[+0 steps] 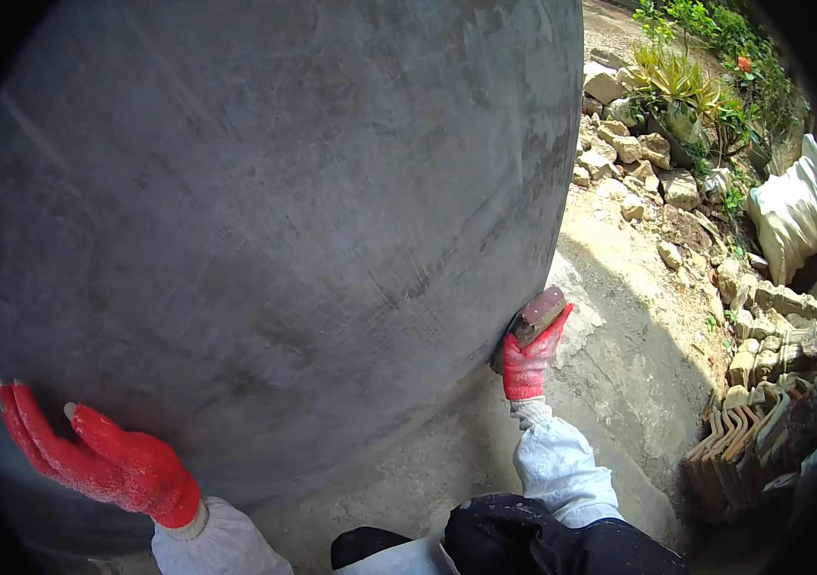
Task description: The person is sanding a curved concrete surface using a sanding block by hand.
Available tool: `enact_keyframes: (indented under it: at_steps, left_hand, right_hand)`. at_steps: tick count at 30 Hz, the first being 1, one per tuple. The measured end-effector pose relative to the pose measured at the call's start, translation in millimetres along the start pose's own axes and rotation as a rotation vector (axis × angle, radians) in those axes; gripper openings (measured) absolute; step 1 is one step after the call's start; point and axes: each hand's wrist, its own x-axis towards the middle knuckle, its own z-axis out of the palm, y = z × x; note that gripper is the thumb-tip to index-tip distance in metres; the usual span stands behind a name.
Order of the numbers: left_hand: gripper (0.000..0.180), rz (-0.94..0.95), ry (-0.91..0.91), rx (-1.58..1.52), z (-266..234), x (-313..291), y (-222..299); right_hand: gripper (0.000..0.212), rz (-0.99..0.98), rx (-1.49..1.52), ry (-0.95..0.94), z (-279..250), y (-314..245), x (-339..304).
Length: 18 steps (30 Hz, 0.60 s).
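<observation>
A large grey cement surface (pixel 284 220), curved and marked with fine scratches and lighter streaks, fills most of the view. At its lower right edge, my right hand (pixel 535 362), in a red-coated work glove, grips what looks like a hand float (pixel 539 316). This has a reddish-brown block on top and a dark flat part beneath, which lies against the cement. My left hand (pixel 111 465), gloved the same way, is raised at the lower left with fingers stretched out and nothing in them. Whether it touches the cement I cannot tell.
Rough concrete ground (pixel 619 383) runs along the base. Rubble stones (pixel 643 158) lie at the right, below a spiky potted plant (pixel 681 81). A white sack (pixel 793 211) and stacked curved roof tiles (pixel 744 446) stand along the right side.
</observation>
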Motion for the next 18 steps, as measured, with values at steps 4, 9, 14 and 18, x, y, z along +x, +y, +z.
enact_keyframes:
  at_steps: [4, 9, 14, 18]
  left_hand:
    - [0.039, -0.001, -0.003, -0.002, -2.0, 0.6, 0.6]
    - [0.040, 0.025, 0.022, -0.018, -7.3, -4.9, -2.0]
    - [0.041, 0.032, -0.009, -0.040, -7.2, -3.5, 4.2]
    - [0.044, -0.005, 0.003, -0.152, -11.5, 8.9, 6.3]
  right_hand:
    - [0.118, 0.157, 0.016, -0.127, 0.0, 13.2, -29.0]
    - [0.120, -0.226, 0.006, 0.064, -34.1, -172.1, 80.4]
    - [0.117, -0.411, 0.022, 0.020, -55.9, -279.1, 121.0]
    - [0.116, -0.423, 0.008, 0.060, -38.3, -161.3, 37.0]
